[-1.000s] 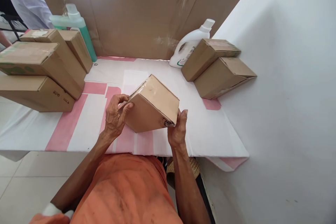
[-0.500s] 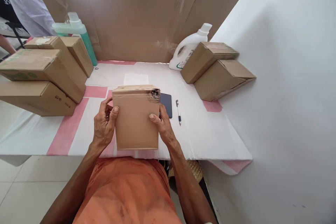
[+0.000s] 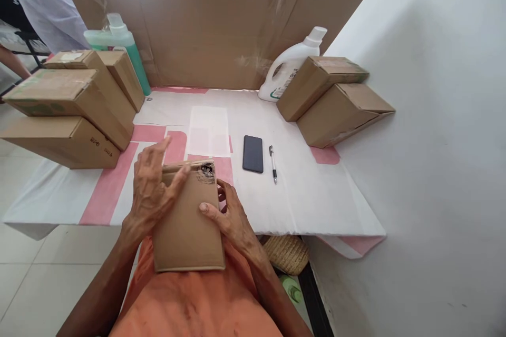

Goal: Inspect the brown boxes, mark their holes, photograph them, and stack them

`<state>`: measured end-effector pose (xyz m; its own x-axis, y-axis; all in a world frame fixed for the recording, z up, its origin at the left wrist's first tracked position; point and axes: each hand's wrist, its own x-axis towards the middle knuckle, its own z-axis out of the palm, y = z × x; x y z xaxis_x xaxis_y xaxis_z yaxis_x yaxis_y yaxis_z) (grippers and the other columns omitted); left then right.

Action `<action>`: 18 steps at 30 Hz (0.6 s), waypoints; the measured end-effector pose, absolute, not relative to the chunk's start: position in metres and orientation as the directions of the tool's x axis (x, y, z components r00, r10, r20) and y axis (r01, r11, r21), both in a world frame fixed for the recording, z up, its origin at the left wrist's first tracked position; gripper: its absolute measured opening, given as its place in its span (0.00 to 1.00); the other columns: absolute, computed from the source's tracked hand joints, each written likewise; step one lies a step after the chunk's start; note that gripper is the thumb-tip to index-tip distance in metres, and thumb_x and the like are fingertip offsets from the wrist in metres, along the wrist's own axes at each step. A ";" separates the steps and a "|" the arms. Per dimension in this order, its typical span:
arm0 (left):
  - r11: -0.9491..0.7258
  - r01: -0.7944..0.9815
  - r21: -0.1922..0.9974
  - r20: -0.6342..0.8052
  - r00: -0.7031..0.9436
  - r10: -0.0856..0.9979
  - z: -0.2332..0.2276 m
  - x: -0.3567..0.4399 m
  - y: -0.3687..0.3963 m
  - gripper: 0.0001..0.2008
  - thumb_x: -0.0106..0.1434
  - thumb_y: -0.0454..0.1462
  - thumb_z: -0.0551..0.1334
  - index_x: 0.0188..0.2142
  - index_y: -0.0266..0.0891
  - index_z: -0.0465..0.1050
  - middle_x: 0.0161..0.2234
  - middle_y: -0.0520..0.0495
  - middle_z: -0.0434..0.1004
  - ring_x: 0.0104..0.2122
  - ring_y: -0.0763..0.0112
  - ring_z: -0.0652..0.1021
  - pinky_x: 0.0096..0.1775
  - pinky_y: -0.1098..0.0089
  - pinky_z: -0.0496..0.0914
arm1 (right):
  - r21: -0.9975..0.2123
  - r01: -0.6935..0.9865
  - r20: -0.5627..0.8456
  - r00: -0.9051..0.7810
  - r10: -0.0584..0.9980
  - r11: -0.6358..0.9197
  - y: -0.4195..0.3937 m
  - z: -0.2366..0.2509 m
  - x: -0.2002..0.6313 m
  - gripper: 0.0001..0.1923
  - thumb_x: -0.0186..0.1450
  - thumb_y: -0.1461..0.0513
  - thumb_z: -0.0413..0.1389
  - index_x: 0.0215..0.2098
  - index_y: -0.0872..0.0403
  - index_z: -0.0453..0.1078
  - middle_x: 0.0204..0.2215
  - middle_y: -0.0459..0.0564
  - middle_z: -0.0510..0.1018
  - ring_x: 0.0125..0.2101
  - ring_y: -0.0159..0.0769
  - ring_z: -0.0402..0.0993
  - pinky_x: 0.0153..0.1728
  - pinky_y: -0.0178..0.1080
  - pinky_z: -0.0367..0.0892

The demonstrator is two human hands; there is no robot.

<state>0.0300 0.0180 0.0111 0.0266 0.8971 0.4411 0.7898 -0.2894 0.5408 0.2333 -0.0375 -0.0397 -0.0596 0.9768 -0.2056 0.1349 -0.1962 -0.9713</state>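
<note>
A small brown cardboard box (image 3: 188, 231) is held low at the table's front edge, close to my orange shirt. Black scribbled ink marks its upper right corner. My left hand (image 3: 154, 184) lies at the box's upper left with the fingers stretched out past its edge and the thumb across its face. My right hand (image 3: 233, 213) grips the right side, its thumb on the front and its fingers curled around the edge. Beyond the box lie a dark smartphone (image 3: 253, 154), a pen (image 3: 273, 165) and a white sheet of paper (image 3: 208, 129).
Cardboard boxes are stacked at the left (image 3: 95, 142) and right (image 3: 336, 121). Behind them stand a green detergent bottle (image 3: 136, 66) and a white jug (image 3: 290, 66). A cardboard panel (image 3: 205, 26) backs the table, a wall (image 3: 443, 116) borders the right, and a person's sleeve (image 3: 51, 10) shows at far left.
The box has come down and left toward my body, uncovering the phone and more of the paper. My left hand has opened its fingers and shifted up along the box. The view has tilted slightly.
</note>
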 end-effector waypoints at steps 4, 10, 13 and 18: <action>-0.350 0.865 0.359 0.361 0.217 0.907 0.026 0.061 0.026 0.18 0.71 0.53 0.64 0.45 0.44 0.83 0.44 0.41 0.85 0.47 0.48 0.82 0.56 0.47 0.69 | -0.960 0.185 -0.226 -0.071 0.972 -0.209 -0.039 -0.036 0.237 0.44 0.59 0.41 0.70 0.68 0.46 0.67 0.60 0.57 0.74 0.60 0.56 0.70 0.62 0.59 0.68; -0.367 0.868 0.334 0.326 0.259 0.909 0.025 0.075 0.022 0.13 0.71 0.47 0.63 0.39 0.46 0.84 0.39 0.45 0.85 0.41 0.54 0.82 0.44 0.56 0.70 | -0.985 -0.026 -0.168 -0.035 0.985 -0.169 -0.021 -0.032 0.243 0.41 0.69 0.35 0.58 0.72 0.45 0.63 0.71 0.57 0.68 0.69 0.54 0.65 0.69 0.57 0.63; -0.355 0.878 0.322 0.305 0.259 0.917 0.028 0.068 0.021 0.12 0.70 0.46 0.62 0.40 0.46 0.85 0.38 0.46 0.84 0.39 0.53 0.82 0.41 0.56 0.70 | -0.989 -0.004 -0.148 -0.048 0.988 -0.148 -0.005 -0.028 0.238 0.40 0.69 0.37 0.60 0.72 0.45 0.64 0.70 0.56 0.69 0.69 0.53 0.66 0.69 0.57 0.62; -0.327 0.885 0.332 0.274 0.241 0.931 0.029 0.065 0.020 0.13 0.69 0.46 0.62 0.40 0.46 0.85 0.37 0.47 0.84 0.37 0.54 0.82 0.39 0.58 0.68 | -0.997 0.013 -0.080 -0.072 0.994 -0.079 0.000 -0.027 0.233 0.32 0.71 0.44 0.57 0.68 0.47 0.66 0.67 0.56 0.70 0.68 0.50 0.66 0.70 0.54 0.60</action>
